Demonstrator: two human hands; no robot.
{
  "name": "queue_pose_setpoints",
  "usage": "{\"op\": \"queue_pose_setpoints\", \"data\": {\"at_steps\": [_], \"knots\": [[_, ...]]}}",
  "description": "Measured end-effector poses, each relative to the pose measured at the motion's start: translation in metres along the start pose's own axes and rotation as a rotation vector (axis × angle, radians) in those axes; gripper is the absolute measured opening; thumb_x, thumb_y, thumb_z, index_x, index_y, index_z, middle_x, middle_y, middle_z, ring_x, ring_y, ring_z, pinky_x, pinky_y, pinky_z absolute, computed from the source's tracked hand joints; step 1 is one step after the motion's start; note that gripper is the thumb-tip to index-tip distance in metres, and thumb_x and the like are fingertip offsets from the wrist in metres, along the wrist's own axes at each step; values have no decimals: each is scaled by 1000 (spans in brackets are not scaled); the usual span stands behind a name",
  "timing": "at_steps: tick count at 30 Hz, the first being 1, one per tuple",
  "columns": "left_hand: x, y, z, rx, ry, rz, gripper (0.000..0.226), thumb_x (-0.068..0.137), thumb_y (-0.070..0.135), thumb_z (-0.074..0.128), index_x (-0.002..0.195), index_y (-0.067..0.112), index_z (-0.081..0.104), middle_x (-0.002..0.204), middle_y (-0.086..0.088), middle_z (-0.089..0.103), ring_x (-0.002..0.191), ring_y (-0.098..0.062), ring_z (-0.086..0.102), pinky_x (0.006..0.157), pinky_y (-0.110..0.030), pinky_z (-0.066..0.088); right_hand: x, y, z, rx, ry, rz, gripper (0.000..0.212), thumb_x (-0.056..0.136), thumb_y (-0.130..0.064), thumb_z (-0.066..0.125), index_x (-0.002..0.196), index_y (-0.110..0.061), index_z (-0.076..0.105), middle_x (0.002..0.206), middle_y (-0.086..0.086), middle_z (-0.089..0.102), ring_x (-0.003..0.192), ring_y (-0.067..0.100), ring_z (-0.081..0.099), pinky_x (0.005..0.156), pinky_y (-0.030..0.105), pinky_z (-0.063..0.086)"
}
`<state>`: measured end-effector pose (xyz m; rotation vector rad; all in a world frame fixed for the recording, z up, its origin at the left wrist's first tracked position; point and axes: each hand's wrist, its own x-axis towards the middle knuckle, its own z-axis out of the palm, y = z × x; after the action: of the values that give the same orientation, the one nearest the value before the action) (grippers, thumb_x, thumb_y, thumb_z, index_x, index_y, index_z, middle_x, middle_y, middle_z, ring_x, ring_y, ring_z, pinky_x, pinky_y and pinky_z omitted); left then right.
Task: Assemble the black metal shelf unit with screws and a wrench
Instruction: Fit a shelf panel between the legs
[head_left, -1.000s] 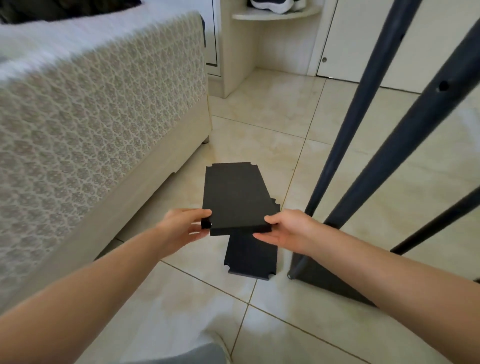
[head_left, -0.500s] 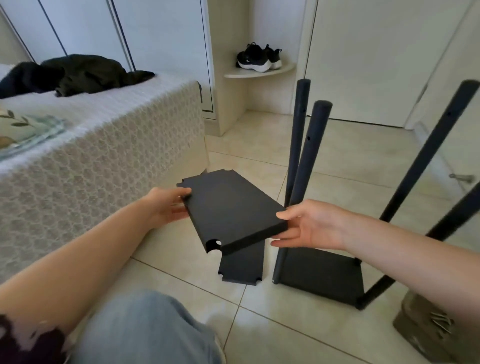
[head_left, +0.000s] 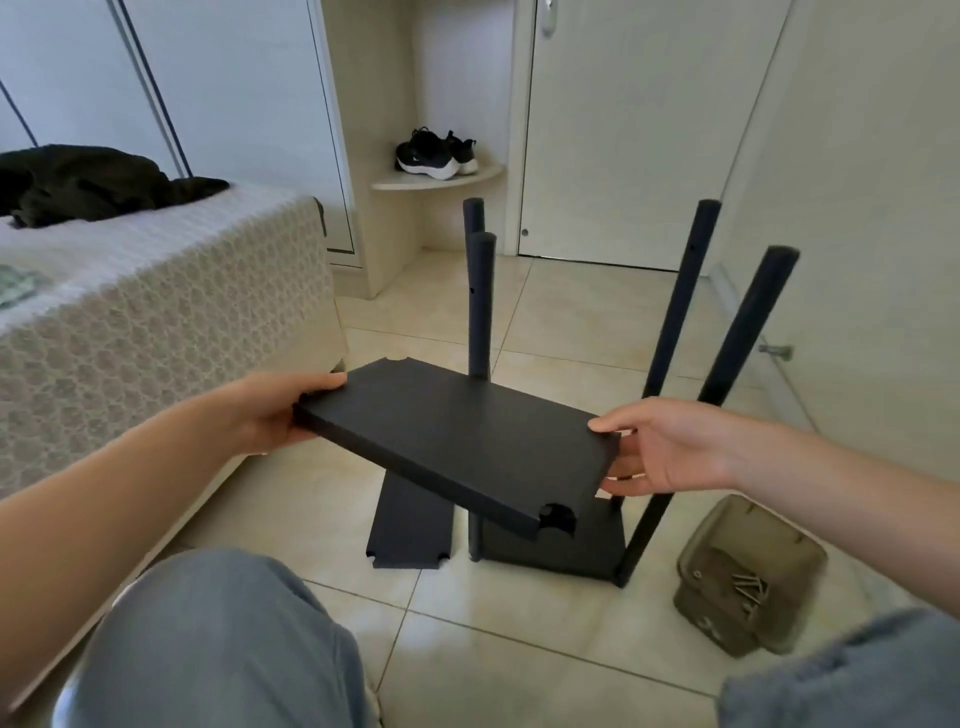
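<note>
I hold a black shelf board (head_left: 457, 441) with notched corners in the air, tilted down toward its near right corner. My left hand (head_left: 265, 410) grips its left short edge and my right hand (head_left: 660, 449) grips its right short edge. Behind and below it stands the partly built shelf frame: a black base board (head_left: 561, 543) on the floor with several black poles, such as the pole (head_left: 480, 301), rising from its corners. Another black board (head_left: 413, 525) lies flat on the tiles, partly hidden by the held one.
A translucent brown container (head_left: 748, 571) with screws (head_left: 750, 590) sits on the floor at right. A bed with a patterned cover (head_left: 156, 332) is close on the left. My knees fill the bottom. A corner shelf with black sneakers (head_left: 434, 153) and closet doors stand behind.
The board has been lifted higher and turned so its long side runs left to right in front of the poles. My view has risen, showing the pole tops and the screw container.
</note>
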<state>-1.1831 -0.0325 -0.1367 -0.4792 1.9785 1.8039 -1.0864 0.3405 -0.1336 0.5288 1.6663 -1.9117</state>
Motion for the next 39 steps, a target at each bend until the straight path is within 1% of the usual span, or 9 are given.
{"op": "queue_pose_setpoints", "data": {"at_steps": [3, 7, 11, 15, 20, 25, 33, 36, 39], "knots": [[-9, -1, 19, -34, -5, 10, 16, 95, 17, 68, 103, 4, 64, 90, -8, 66, 78, -17, 64, 50, -26, 60, -11, 8, -16, 101, 82, -19, 53, 76, -3, 73, 126, -2, 55, 103, 23, 72, 87, 34, 73, 66, 40, 61], [-20, -7, 45, -85, 83, 37, 12, 94, 13, 69, 92, 5, 60, 89, -9, 60, 77, -18, 60, 42, -27, 56, -23, 22, -32, 247, 154, -55, 59, 85, 0, 68, 139, 0, 45, 126, 32, 59, 93, 38, 72, 63, 38, 62], [-30, -11, 59, -119, 119, 30, 14, 93, 12, 70, 89, 7, 58, 87, -8, 58, 74, -18, 60, 36, -26, 53, -39, 37, -38, 208, 140, -66, 55, 82, 0, 70, 134, 2, 52, 117, 26, 67, 98, 35, 71, 65, 37, 61], [-45, -12, 66, -164, 65, -24, 13, 92, 14, 70, 93, 7, 60, 90, -8, 62, 77, -19, 63, 37, -28, 54, -61, 47, -43, 230, 41, -9, 56, 78, 2, 74, 125, -15, 50, 110, 30, 68, 98, 45, 69, 71, 54, 59], [-64, -14, 73, -155, -1, -30, 17, 91, 17, 72, 102, 6, 64, 96, -9, 65, 79, -20, 67, 42, -28, 56, -79, 48, -46, 137, 73, -42, 45, 80, 3, 72, 123, -7, 60, 106, 21, 72, 92, 37, 72, 68, 43, 60], [-89, -5, 78, -92, -34, 91, 20, 90, 19, 72, 104, 7, 65, 95, -11, 68, 57, -17, 73, 45, -26, 56, -102, 35, -60, 102, 169, -142, 49, 74, -3, 75, 121, -5, 61, 102, 17, 74, 84, 31, 74, 64, 38, 59], [-126, 36, 88, -75, -14, 401, 24, 87, 20, 74, 98, 1, 67, 87, -11, 72, 58, -17, 72, 47, -22, 55, -137, -15, -72, -27, 225, -386, 38, 73, -20, 75, 109, -10, 66, 87, 8, 75, 73, 20, 74, 59, 30, 57], [-129, 58, 89, -98, -36, 471, 31, 81, 24, 77, 100, 2, 66, 74, -6, 76, 60, -16, 73, 49, -21, 56, -145, -41, -73, -45, 260, -459, 22, 84, -18, 72, 104, -10, 67, 82, 5, 74, 68, 17, 71, 58, 29, 57], [-122, 81, 94, -119, -48, 498, 33, 83, 26, 77, 105, 5, 65, 71, -2, 76, 61, -14, 74, 49, -19, 55, -146, -70, -73, -54, 328, -525, 16, 87, -18, 71, 100, -10, 67, 76, 2, 71, 62, 14, 68, 58, 28, 57]]}}
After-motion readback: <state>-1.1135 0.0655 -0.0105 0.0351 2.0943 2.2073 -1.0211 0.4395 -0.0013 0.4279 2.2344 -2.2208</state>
